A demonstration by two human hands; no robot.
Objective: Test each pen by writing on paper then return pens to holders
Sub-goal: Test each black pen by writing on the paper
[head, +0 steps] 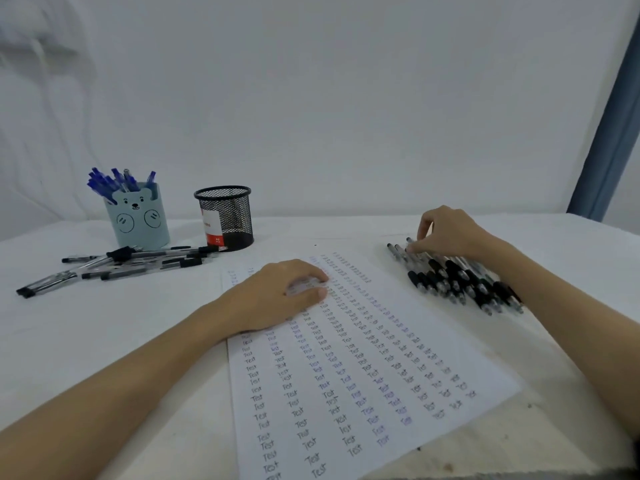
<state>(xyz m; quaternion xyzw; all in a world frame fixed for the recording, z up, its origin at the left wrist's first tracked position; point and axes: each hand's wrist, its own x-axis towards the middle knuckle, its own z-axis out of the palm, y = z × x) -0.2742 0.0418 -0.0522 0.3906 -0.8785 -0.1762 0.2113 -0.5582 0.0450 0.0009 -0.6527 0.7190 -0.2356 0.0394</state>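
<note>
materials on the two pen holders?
Black holder: looks like metal wire mesh, matte black; you can see through the open weave to a label inside. Bear holder: opaque pale blue, smooth matte wall with a cut-out bear outline, probably plastic or coated board; can't tell which.

We read "Test" handwritten in columns down the paper sheet [346,358]; the mesh holder's label [212,226] looks illegible.

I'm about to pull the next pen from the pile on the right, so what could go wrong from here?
1. The right hand picks at the far end of a stacked black pen pile; lifting one may roll others across the table.
2. The sheet of paper is nearly full of "Test" marks, so little room is left for writing.
3. Loose pens lie by the mesh holder; tested and untested ones could get mixed.
</note>
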